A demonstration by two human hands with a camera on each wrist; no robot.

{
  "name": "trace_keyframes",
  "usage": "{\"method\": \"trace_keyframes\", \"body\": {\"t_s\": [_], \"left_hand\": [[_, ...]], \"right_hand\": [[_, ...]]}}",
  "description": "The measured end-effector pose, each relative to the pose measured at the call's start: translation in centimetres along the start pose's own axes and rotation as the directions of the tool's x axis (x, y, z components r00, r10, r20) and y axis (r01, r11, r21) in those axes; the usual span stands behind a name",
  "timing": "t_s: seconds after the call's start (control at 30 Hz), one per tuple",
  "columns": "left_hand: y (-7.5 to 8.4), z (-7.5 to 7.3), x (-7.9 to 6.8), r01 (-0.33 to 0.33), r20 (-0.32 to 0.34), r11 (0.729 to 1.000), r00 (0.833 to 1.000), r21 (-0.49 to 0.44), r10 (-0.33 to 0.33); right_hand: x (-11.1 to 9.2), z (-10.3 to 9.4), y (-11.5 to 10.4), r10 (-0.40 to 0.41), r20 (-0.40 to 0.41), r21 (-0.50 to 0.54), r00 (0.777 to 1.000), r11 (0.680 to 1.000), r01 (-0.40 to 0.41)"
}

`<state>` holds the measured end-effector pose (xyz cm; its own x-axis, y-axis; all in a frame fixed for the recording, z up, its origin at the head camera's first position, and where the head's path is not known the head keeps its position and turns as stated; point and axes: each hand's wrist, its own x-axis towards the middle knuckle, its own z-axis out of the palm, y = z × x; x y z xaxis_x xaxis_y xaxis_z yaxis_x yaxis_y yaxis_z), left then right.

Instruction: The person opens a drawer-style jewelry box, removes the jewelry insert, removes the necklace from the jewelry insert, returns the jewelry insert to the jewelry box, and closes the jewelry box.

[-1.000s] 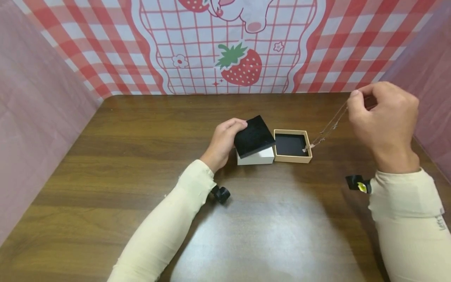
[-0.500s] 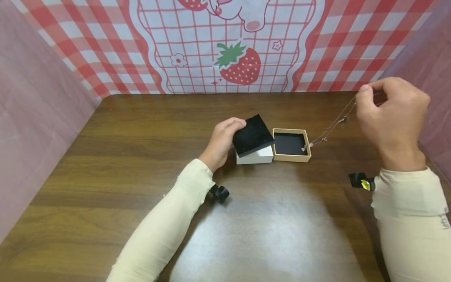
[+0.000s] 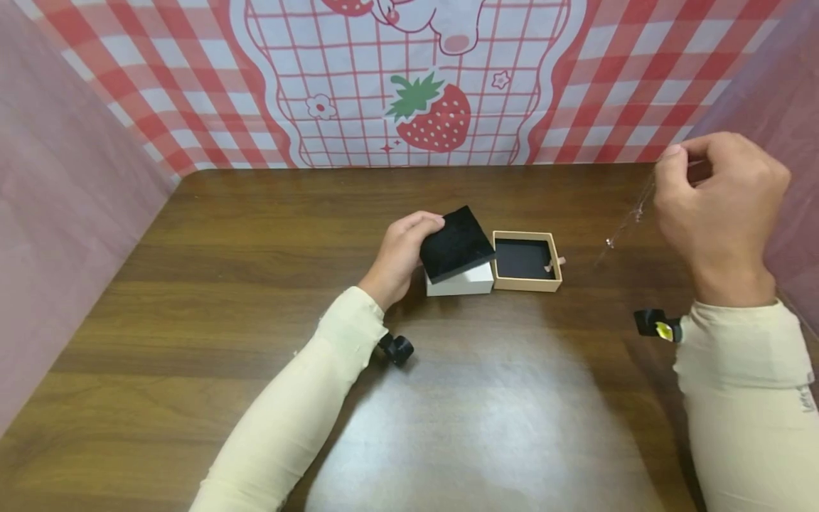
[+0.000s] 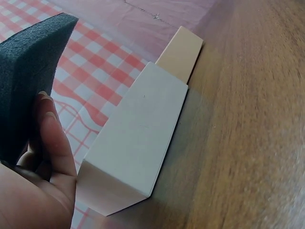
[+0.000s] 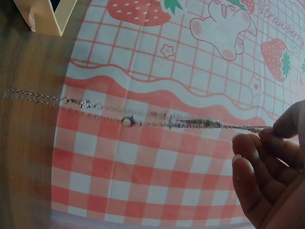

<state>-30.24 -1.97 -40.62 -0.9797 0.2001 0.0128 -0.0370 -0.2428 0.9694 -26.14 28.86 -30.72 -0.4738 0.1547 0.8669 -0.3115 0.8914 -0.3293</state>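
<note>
A black foam pad (image 3: 457, 243) is gripped by its edge in my left hand (image 3: 398, 257), tilted above a white box (image 3: 462, 281). The left wrist view shows the pad (image 4: 33, 62) bowing slightly, apart from the white box top (image 4: 136, 114). On the right, raised off the table, my right hand (image 3: 726, 213) pinches a thin chain necklace (image 3: 610, 243) between thumb and finger. The necklace (image 5: 128, 121) hangs in doubled strands with small charms, partly blurred. Between the hands, a tan box tray (image 3: 527, 286) lies open, black inside, with a small pinkish ribbon tab (image 3: 561, 262) at its right side.
Both boxes stand side by side on a brown wooden table (image 3: 256, 320). A red-and-white strawberry cloth (image 3: 333, 135) rises at the table's back edge. Pink cloth (image 3: 57, 185) hangs at the sides. Small black wrist cameras (image 3: 398, 349) sit on both sleeves.
My right hand has moved right and slightly up, drawing the necklace away from the tan tray, so the chain now hangs free of it. My left hand holds the foam pad almost still.
</note>
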Motion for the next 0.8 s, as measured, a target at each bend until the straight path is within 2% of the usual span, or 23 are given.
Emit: {"method": "trace_keyframes", "body": {"t_s": [0.47,0.6,0.8], "left_hand": [[0.09,-0.02,-0.07,-0.001,0.004,1.0,1.0,0.001,0.001],[0.06,-0.02,-0.06,-0.002,0.004,1.0,1.0,0.004,0.002],[-0.01,-0.02,-0.02,-0.002,0.001,1.0,1.0,0.005,0.002]], "right_hand": [[-0.16,0.01,-0.29,0.048,0.046,-0.023,0.998,0.999,-0.047],[-0.08,-0.05,-0.06,0.081,0.067,-0.039,0.994,0.996,-0.078],[-0.01,-0.15,0.42,0.089,0.103,-0.065,0.991,0.994,-0.083]]}}
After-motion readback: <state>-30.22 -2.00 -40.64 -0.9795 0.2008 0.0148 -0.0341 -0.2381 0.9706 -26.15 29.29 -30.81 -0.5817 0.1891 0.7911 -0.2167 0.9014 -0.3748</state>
